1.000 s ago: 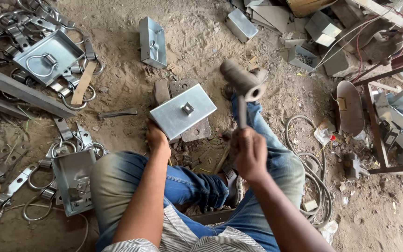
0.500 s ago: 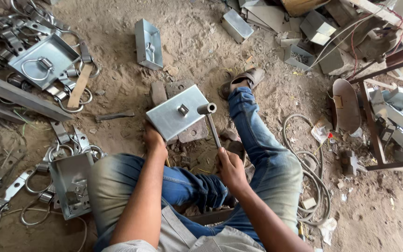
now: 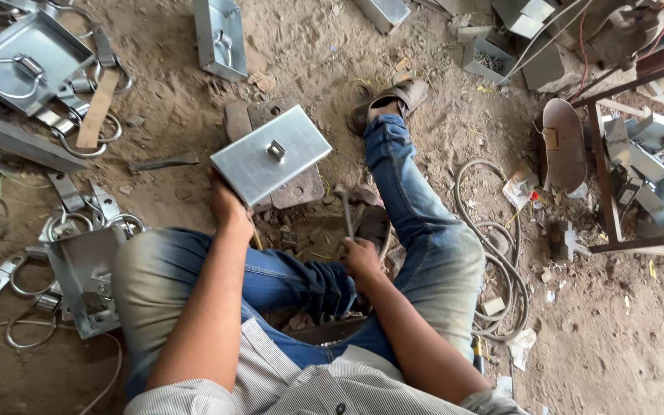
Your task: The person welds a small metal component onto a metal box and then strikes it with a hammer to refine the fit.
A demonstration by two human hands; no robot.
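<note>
I sit on sandy ground with my legs in blue jeans. My left hand (image 3: 228,206) grips the near edge of a rectangular galvanized metal box lid (image 3: 270,154) with a small bracket at its centre; the lid rests on a dark steel block (image 3: 301,188). My right hand (image 3: 363,257) is closed on the handle of a hammer (image 3: 345,201), which is lowered beside my right leg with its head just right of the block.
Metal trays with ring handles lie at the upper left (image 3: 24,61) and by my left knee (image 3: 82,277). Another tray (image 3: 220,34) lies ahead. Loose rings and straps (image 3: 78,207) scatter the left. Coiled cable (image 3: 501,261) and a metal frame (image 3: 616,192) stand at the right.
The hammer came down from raised above the lid, struck near its right edge, and now sits low beside my right leg. My left hand kept hold of the lid.
</note>
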